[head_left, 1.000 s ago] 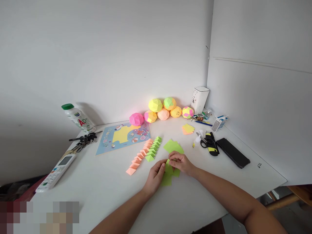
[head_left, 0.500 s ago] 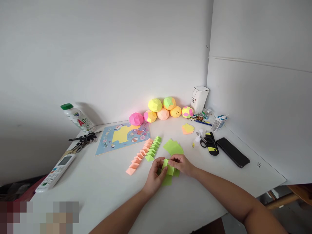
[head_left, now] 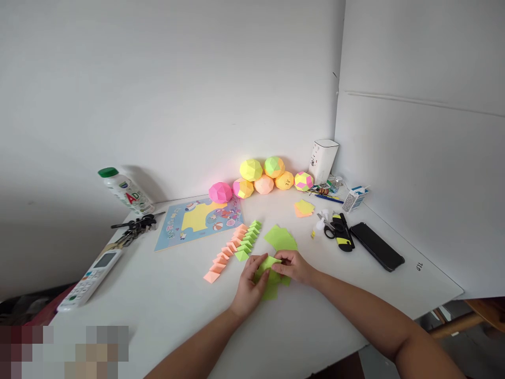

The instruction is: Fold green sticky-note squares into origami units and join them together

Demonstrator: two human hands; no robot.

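Note:
Between my two hands is a green paper piece (head_left: pixel 270 262), part of it covered by fingers. My left hand (head_left: pixel 251 281) is closed on its left side, thumb on top. My right hand (head_left: pixel 295 267) pinches its right edge. Loose green paper sheets (head_left: pixel 270 292) lie on the table beneath, and more green sheets (head_left: pixel 281 238) sit just beyond. To the left run two slanting rows of folded units, one of green paper units (head_left: pixel 245 246) and one of orange paper units (head_left: pixel 221 257).
Faceted paper balls, such as a pink one (head_left: pixel 220 192), are piled against the wall. A blue picture board (head_left: pixel 169 231), bottle (head_left: pixel 128 192), keys (head_left: pixel 138 226) and white remote (head_left: pixel 89 281) stand left. Scissors (head_left: pixel 329 231), a cutter (head_left: pixel 342 234) and a black phone (head_left: pixel 376 246) lie right.
The green paper has turned and tilted between my fingers, showing a different face. My right fingers have shifted slightly along its edge. Things on the table have stayed put.

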